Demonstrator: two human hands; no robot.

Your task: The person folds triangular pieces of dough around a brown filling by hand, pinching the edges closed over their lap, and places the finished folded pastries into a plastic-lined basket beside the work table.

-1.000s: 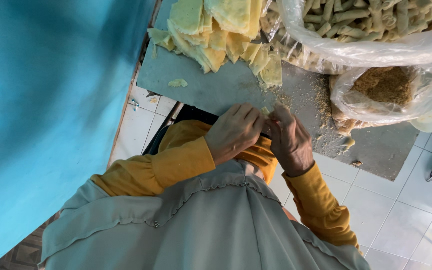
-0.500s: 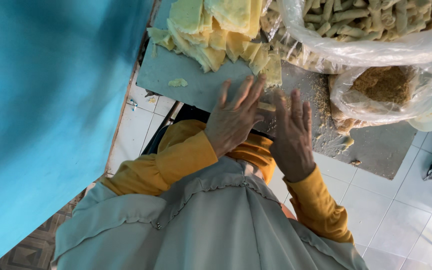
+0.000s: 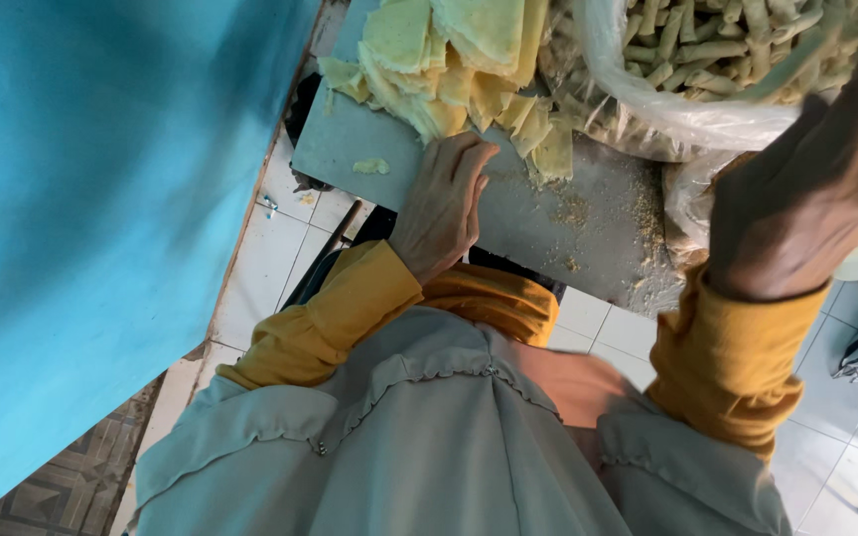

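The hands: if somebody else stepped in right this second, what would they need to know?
Left hand: flat on the grey table, fingertips at the edge of the pile of yellow dough sheets, holding nothing.
Right hand: raised close to the camera, by the clear bag of rolled sticks; what it holds, if anything, cannot be seen.
Done: many rolled sticks already fill the bag.
Left: a thick pile of flat sheets remains. Crumbs are scattered on the table, and one small scrap lies near its left end.
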